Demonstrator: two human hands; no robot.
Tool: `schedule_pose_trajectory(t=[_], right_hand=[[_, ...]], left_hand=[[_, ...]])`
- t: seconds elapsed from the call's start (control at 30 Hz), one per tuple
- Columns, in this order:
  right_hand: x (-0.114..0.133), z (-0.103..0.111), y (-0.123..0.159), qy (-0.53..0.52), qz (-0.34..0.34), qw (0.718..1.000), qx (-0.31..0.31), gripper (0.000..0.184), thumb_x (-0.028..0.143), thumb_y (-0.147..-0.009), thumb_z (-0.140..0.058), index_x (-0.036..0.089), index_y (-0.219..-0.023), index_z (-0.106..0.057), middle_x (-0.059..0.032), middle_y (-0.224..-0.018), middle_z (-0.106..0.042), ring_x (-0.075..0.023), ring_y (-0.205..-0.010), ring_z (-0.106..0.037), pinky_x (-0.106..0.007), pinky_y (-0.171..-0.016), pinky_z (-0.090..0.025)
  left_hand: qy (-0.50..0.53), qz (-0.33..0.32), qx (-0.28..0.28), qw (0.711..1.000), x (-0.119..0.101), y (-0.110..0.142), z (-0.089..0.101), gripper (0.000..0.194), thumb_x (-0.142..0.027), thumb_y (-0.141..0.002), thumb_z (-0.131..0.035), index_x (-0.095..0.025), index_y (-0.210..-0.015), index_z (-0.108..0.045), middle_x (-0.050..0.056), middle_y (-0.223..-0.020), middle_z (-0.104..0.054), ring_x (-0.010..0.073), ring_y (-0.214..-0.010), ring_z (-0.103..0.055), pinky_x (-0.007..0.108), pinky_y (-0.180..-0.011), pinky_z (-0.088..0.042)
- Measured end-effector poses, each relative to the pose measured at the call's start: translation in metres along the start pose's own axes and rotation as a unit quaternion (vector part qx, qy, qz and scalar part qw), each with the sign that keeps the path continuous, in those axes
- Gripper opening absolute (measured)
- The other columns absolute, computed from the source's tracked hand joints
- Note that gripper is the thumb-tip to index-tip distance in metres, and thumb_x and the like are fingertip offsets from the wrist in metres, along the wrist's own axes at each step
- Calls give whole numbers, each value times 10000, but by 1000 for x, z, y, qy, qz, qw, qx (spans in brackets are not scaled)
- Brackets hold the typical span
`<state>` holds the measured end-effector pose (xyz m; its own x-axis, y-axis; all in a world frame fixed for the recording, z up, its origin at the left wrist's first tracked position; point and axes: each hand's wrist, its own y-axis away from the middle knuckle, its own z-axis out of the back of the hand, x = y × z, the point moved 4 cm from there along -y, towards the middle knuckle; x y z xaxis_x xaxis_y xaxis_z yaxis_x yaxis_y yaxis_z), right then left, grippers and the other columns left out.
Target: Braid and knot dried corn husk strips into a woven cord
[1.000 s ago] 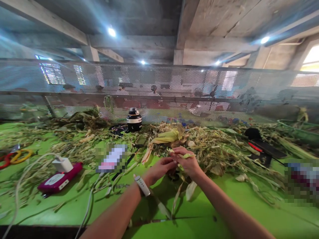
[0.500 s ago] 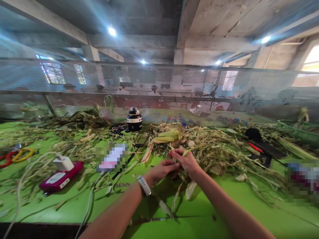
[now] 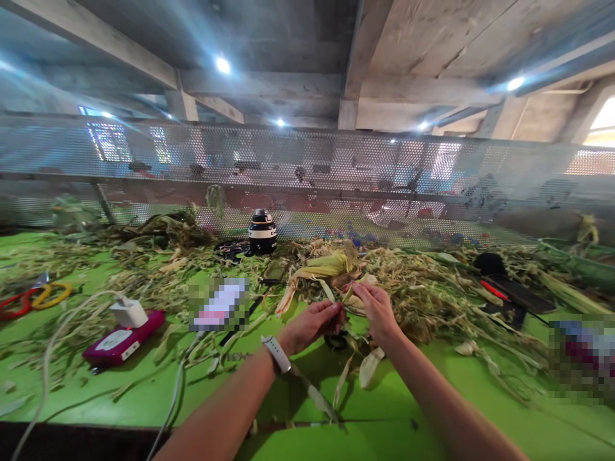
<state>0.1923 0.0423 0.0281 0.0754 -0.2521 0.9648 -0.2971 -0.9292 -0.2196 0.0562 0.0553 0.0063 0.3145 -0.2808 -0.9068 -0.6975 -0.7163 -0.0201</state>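
My left hand (image 3: 311, 328), with a white band on the wrist, is closed in a pinch on a pale corn husk strip (image 3: 327, 291) that sticks up past the fingers. My right hand (image 3: 377, 312) pinches a yellowish piece of husk a short way to the right. Both hands hover over the green table (image 3: 298, 438), in front of a heap of dry husks (image 3: 413, 282). Just beyond them lies a bundle of yellow-green corn husk (image 3: 327, 264). Something dark and round below my left fingers is partly hidden.
At left are a magenta power bank (image 3: 123, 339) with a white plug (image 3: 129, 312), a phone (image 3: 221, 304) and scissors (image 3: 36, 298). A black bottle (image 3: 262, 232) stands behind the husks. To the right sits a black device with a red stripe (image 3: 494, 289). A perforated screen (image 3: 327, 153) runs along the back.
My hands were together and have drawn apart, the right one shifting slightly right. The husk strip now shows between them. The view has moved a little.
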Motion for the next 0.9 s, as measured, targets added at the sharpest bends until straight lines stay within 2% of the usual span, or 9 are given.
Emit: schedule_pose_trajectory(t=[0.13,0.23,0.37,0.5,0.63,0.7,0.8,0.83,0.9], right_hand=[[1,0,-2,44,-18,998,28,499,659,-616,-635,162,-648,-620,-24,-607,-600,-157,-583,-528,-270,-575,-419],[5,2,-3,157,-2,987,41,573,726,-697,-482,168,-618,-584,-24,-606,-574,-158,-607,-509,-267,-590,-392],[8,-3,1,345,83,930,92,548,647,-806,-392,180,-544,-510,3,-562,-499,-135,-587,-448,-248,-562,-330],[6,-15,7,357,125,911,161,495,546,-844,-403,171,-549,-533,1,-566,-508,-126,-595,-467,-238,-590,-343],[11,-15,7,319,135,926,149,492,578,-806,-457,181,-518,-501,14,-538,-469,-116,-558,-425,-240,-565,-331],[17,-6,2,268,105,953,90,510,631,-756,-501,191,-499,-477,27,-493,-429,-110,-509,-378,-244,-527,-314],[24,13,-2,162,49,985,-14,535,690,-710,-515,201,-500,-470,28,-470,-431,-112,-479,-376,-249,-511,-324],[23,15,-2,140,27,990,-21,543,701,-708,-508,199,-504,-482,19,-476,-456,-117,-483,-399,-252,-516,-339],[16,11,0,135,-25,990,17,571,720,-714,-479,189,-507,-517,-4,-492,-504,-128,-491,-441,-259,-524,-363]], left_hand=[[43,-8,-35,998,-2,-1,2,271,-400,-595,-790,-177,-684,-664,11,-691,-610,94,-579,-518,214,-575,-401],[63,-32,-83,994,-7,-3,7,356,-403,-529,-825,-149,-722,-667,8,-678,-609,89,-588,-519,209,-574,-398],[36,-57,-99,993,-10,-6,14,424,-439,-525,-816,-119,-758,-664,-11,-594,-578,67,-536,-477,191,-517,-339],[-23,-69,-139,988,-7,-9,21,412,-480,-567,-774,-130,-733,-632,-24,-573,-582,63,-503,-465,198,-499,-314],[-55,-65,-181,980,-6,-9,24,399,-513,-617,-726,-146,-675,-582,-25,-540,-590,80,-477,-502,216,-510,-351],[-26,-62,-189,980,-9,-7,23,374,-490,-627,-731,-154,-705,-587,-13,-570,-622,100,-515,-553,227,-544,-395],[52,-73,-182,979,-15,-5,21,331,-435,-636,-748,-171,-788,-617,33,-730,-697,151,-695,-640,256,-647,-459],[74,-82,-178,978,-17,-4,21,325,-421,-638,-751,-175,-811,-629,46,-787,-710,167,-766,-651,264,-679,-469],[102,-105,-172,974,-20,-4,20,320,-401,-645,-751,-178,-849,-648,62,-875,-719,187,-882,-646,272,-729,-473]])
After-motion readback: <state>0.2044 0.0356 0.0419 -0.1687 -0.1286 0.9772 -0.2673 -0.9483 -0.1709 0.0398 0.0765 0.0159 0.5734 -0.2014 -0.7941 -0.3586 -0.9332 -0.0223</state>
